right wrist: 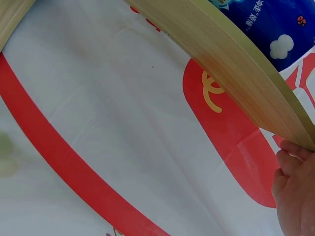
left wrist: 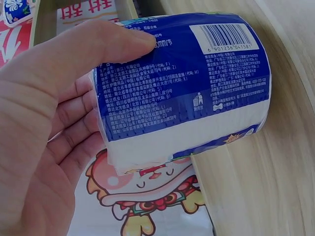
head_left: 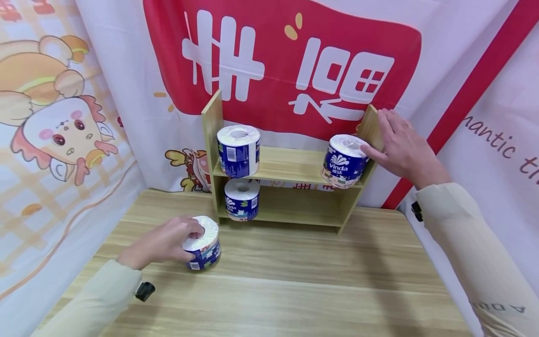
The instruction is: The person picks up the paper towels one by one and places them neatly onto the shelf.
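My left hand (head_left: 166,241) grips a blue-wrapped toilet paper roll (head_left: 207,255) over the wooden table, left of the shelf's foot. The thumb lies on the printed wrapper and the fingers reach into the top hole; in the left wrist view the roll (left wrist: 187,83) shows its barcode. My right hand (head_left: 406,150) holds the right side panel (head_left: 371,128) of a small wooden shelf near its top, thumb inside, fingertips (right wrist: 290,147) at the panel's outer face. That thumb comes right up to another toilet paper roll (head_left: 343,164) on the upper board.
Another roll (head_left: 238,154) stands at the upper board's left end, and one more (head_left: 242,203) below it on the lower board (head_left: 294,206). Printed curtains (head_left: 269,112) hang behind and at both sides of the wooden table (head_left: 286,267).
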### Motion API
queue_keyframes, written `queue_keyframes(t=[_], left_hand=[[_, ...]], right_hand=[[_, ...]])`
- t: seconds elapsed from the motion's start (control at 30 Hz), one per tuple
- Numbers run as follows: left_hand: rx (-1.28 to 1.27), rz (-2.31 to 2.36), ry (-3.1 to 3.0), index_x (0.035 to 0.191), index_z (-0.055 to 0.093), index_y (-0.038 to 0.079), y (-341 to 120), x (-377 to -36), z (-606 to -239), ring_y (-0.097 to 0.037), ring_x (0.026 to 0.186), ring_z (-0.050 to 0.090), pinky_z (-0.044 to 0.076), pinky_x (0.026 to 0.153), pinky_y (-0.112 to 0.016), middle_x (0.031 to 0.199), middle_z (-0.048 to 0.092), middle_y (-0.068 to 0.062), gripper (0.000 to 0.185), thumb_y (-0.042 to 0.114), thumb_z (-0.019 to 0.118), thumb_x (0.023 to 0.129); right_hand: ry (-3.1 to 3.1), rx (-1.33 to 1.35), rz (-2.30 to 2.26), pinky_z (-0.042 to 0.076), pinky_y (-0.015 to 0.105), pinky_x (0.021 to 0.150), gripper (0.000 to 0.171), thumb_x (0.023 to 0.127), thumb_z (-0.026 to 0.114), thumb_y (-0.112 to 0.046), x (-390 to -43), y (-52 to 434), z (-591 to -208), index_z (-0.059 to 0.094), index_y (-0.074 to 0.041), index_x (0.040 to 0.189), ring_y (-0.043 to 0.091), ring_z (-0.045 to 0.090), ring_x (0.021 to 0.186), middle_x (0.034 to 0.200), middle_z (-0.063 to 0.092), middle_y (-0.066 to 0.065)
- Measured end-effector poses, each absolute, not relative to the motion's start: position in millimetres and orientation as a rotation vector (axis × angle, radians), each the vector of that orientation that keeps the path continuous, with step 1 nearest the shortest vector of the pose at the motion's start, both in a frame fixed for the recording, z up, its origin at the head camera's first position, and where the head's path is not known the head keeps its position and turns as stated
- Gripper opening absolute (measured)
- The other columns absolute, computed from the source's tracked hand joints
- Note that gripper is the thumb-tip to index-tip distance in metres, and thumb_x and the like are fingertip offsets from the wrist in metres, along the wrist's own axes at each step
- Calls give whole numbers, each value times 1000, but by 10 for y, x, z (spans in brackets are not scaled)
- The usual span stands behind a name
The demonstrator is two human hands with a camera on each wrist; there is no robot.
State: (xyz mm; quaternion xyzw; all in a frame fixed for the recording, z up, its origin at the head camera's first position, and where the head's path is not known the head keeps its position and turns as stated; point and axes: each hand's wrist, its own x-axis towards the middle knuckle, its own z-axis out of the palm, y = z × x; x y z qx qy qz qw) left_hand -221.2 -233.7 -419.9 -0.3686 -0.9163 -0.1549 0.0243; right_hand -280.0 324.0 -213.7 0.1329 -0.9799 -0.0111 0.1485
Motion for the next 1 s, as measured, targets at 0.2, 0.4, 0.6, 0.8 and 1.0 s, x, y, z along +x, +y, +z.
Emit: queue_keyframes(t=[0.2,0.4,0.6,0.8,1.0], left_hand=[[-1157,-473,-2853,106,77,14,-2279,-2199,-4172,-8,91,63,62,81,-32,105,74,2,42,18,91,67],[-1185,-458,-2866,106,77,15,-2218,-2172,-4140,-6,90,62,62,81,-31,103,73,5,40,19,91,69],[-1246,-451,-2834,102,75,17,-2119,-2149,-4108,-5,87,59,60,77,-27,100,71,8,37,18,90,68],[-1297,-464,-2812,99,73,19,-2004,-2153,-4058,-5,85,57,57,74,-25,97,67,10,36,17,90,68],[-1332,-457,-2799,99,72,19,-1874,-2150,-3966,-6,86,57,58,76,-25,97,66,10,36,18,91,68]], right_hand=[[-2830,377,-100,30,76,120,108,98,59,-61,-2797,3243,-2110,-2,-11,171,48,11,163,177,8,24],[-2825,383,-116,27,74,123,107,98,59,-61,-2802,3229,-2069,-2,-10,171,47,10,163,178,6,23],[-2814,379,-86,22,72,126,109,97,61,-60,-2828,3211,-2049,-2,-11,171,47,8,164,178,4,21],[-2814,369,-79,21,72,127,108,97,61,-59,-2847,3212,-2068,-1,-10,171,48,9,164,178,4,22],[-2804,369,-69,20,71,128,108,97,61,-59,-2864,3211,-2084,-2,-12,171,47,9,164,178,4,22]])
